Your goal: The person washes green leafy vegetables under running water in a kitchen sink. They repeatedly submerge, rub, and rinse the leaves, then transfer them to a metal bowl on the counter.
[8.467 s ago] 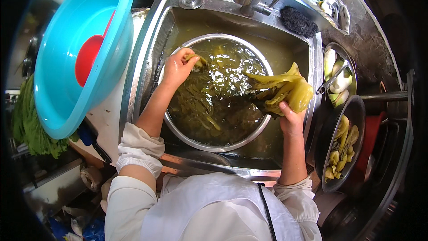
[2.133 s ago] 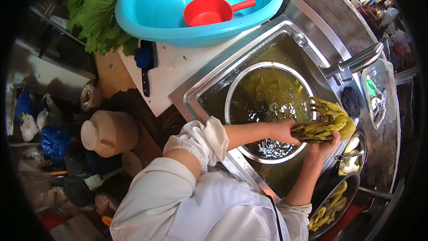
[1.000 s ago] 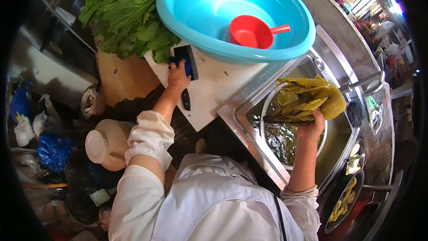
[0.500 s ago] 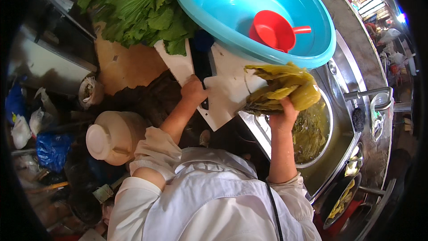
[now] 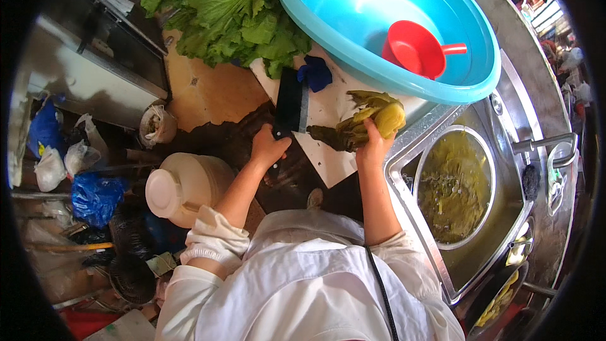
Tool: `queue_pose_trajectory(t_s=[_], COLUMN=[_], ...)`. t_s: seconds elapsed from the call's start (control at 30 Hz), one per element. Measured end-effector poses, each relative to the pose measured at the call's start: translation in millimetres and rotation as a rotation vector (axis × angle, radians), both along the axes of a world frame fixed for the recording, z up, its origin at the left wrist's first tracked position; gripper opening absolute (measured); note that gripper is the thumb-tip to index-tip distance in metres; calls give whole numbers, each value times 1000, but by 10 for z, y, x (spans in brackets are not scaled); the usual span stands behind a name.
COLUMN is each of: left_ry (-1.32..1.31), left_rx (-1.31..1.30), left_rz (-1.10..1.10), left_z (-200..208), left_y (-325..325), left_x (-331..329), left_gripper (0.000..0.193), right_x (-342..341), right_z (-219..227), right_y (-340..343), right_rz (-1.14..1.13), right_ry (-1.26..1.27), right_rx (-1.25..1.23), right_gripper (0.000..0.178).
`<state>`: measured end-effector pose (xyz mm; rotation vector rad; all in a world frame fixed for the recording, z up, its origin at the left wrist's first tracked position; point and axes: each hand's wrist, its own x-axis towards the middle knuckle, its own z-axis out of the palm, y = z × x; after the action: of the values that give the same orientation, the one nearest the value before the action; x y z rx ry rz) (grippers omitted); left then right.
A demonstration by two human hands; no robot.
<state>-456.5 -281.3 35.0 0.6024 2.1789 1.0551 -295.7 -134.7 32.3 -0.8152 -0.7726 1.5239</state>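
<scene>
My left hand (image 5: 269, 146) is closed round the black handle of a cleaver (image 5: 290, 104). Its dark, broad blade points away from me over the left part of a white cutting board (image 5: 325, 158). In my right hand (image 5: 374, 146) is a head of yellow-green pickled mustard greens (image 5: 386, 117), held over the board's right side with dark leaf ends trailing left. A crumpled dark blue cloth or bag (image 5: 315, 74) lies beside the blade. To the right, more greens soak in a round basin (image 5: 493, 180) of murky water inside the metal sink (image 5: 404, 199).
A large blue tub (image 5: 341, 38) holding a red dipper (image 5: 413, 49) stands beyond the board. Fresh leafy greens (image 5: 233, 12) are heaped at the far left. A beige lidded jug (image 5: 189, 186) and a blue plastic bag (image 5: 95, 199) are low on the left. A faucet (image 5: 546, 145) juts over the sink.
My right hand has brought the pickled greens left, from beside the sink basin to over the board. The cleaver's dark blade shows more fully now. The whole view has shifted somewhat.
</scene>
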Motion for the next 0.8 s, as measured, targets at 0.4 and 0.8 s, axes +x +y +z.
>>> queue_pose_trajectory(t_s=[0.4,0.8], left_ry=[-194,419], left_rx=[4,-186], left_rz=[-47,-239], left_z=[274,45], left_y=[-393,-69], left_x=[850,1533], left_gripper=[43,36], right_x=[124,143], right_z=[-423,-278], right_y=[587,527], right_rz=[9,-29], right_ry=[249,135], right_rx=[-292,-249], right_gripper=[49,46])
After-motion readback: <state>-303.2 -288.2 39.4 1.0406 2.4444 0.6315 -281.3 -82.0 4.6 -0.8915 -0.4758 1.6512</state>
